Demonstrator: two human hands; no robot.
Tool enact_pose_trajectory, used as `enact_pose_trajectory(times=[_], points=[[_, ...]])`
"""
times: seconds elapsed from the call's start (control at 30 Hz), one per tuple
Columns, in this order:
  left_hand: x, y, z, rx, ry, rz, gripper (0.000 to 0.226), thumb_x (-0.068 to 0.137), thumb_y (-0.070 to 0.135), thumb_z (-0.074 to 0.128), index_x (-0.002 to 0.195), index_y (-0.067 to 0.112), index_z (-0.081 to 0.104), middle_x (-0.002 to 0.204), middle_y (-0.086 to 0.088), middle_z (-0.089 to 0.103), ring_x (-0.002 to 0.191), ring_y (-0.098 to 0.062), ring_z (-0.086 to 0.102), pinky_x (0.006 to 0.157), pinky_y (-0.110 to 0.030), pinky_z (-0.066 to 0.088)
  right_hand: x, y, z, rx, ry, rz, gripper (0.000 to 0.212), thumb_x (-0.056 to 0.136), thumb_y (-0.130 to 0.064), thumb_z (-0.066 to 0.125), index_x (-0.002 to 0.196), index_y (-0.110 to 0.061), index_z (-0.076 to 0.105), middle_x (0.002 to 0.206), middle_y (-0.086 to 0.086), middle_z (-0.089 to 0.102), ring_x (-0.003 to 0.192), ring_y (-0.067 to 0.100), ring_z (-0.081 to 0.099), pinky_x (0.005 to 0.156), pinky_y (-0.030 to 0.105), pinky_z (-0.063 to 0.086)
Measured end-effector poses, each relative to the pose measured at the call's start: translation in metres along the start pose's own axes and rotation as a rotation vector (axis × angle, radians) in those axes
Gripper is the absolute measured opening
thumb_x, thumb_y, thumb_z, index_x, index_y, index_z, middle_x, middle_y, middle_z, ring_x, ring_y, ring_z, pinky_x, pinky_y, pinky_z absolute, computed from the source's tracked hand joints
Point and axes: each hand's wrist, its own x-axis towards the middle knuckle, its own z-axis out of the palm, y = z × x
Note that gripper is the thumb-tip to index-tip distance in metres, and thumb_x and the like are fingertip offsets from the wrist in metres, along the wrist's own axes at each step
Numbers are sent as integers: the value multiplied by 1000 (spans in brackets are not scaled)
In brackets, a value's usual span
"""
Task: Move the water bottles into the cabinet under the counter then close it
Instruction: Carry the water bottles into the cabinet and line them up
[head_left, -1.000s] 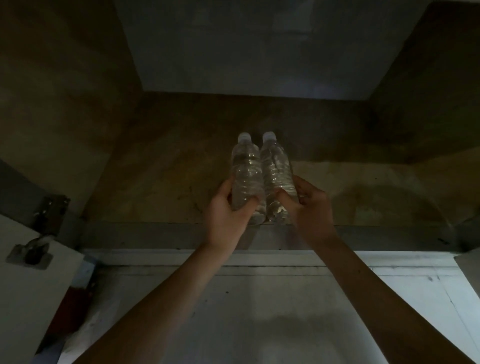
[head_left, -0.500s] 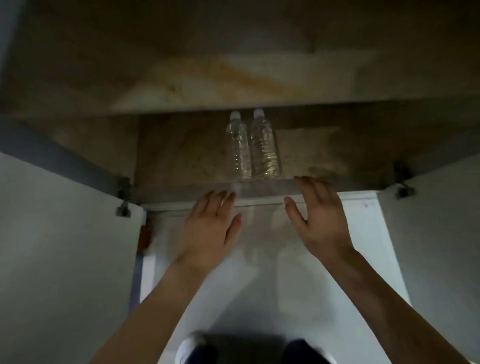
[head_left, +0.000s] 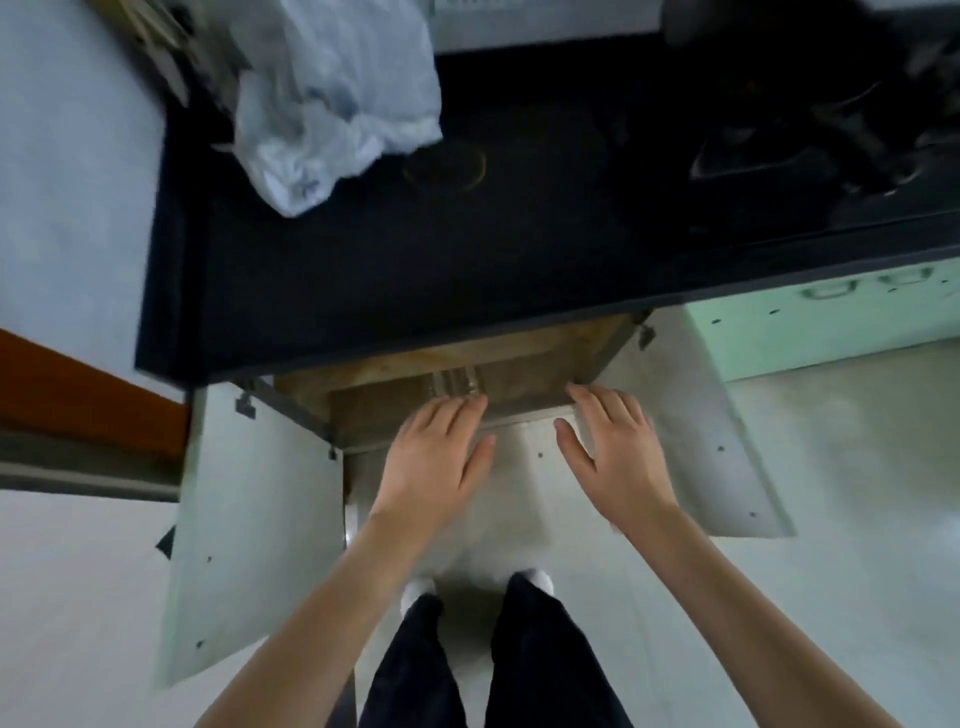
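Two clear water bottles (head_left: 456, 380) stand side by side on the brown floor of the cabinet (head_left: 524, 371), mostly hidden under the counter edge. Both white cabinet doors are swung wide: the left door (head_left: 254, 530) and the right door (head_left: 711, 441). My left hand (head_left: 434, 460) hovers flat with straight fingers just in front of the cabinet sill, holding nothing. My right hand (head_left: 615, 452) is spread the same way beside it, also holding nothing. Neither hand touches the bottles or a door.
The black counter (head_left: 415, 275) overhangs the cabinet, with a crumpled white plastic bag (head_left: 337, 98) on it and a dark stove (head_left: 831, 130) at the right. A mint-green cabinet front (head_left: 831, 322) lies to the right. My legs and feet (head_left: 478, 649) stand on the pale floor.
My hands let go of the two bottles inside the cabinet and drew back out past the sill. My head rose, so the counter top and both doors came into view.
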Motion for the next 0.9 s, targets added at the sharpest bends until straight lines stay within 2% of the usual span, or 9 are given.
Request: enact_pose_trajectory(times=[0.13,0.23,0.33,0.47,0.57,0.73,0.83,0.9], points=[[1,34,-70,-6,134,150,58,100,46,25,141,14,49,138,-7,56,132,-28,47,109,-45,39,-28,-18,-75,-14,186,60,57,96,-49,35,133,-12,57,128,6,62,118,29,54,100,45,46],[-4,50,-95,-26,174,301,56,101,44,25,144,15,47,142,-6,53,136,-27,43,111,-46,36,-65,-28,-101,-50,308,125,57,97,-49,34,135,-12,56,131,7,60,122,31,52,103,46,43],[-17,54,-91,-60,115,396,57,102,46,22,144,17,45,143,-4,52,137,-25,42,113,-44,35,-115,-35,-98,-82,386,250,53,98,-47,36,133,-12,57,130,7,61,122,32,53,102,45,41],[-36,56,-55,-54,-69,504,62,100,53,16,146,21,43,146,1,49,139,-20,38,113,-41,34,-186,-44,-70,-83,371,507,56,98,-50,35,135,-14,56,132,6,61,123,31,53,99,45,46],[-46,76,-36,-77,-168,605,61,98,51,20,143,20,47,145,1,51,138,-20,40,114,-37,31,-227,-46,-60,-58,380,648,57,97,-49,36,135,-12,57,131,8,62,123,32,54,98,45,46],[-43,147,-24,-116,-223,823,58,97,44,27,137,11,54,135,-6,59,129,-25,50,110,-38,34,-275,-27,-83,-70,500,804,55,96,-47,40,133,-11,58,127,8,64,121,30,55,97,45,46],[-36,200,-16,-133,-211,929,56,98,42,30,135,9,55,133,-6,60,125,-25,52,108,-36,36,-301,3,-105,-108,602,861,54,97,-45,41,133,-9,59,125,9,65,120,29,56,98,44,46],[-29,235,-3,-143,-217,986,54,99,41,31,135,10,55,132,-6,60,124,-25,52,107,-40,41,-319,29,-116,-131,632,903,53,97,-44,41,133,-9,59,125,8,65,120,29,56,98,44,46]])
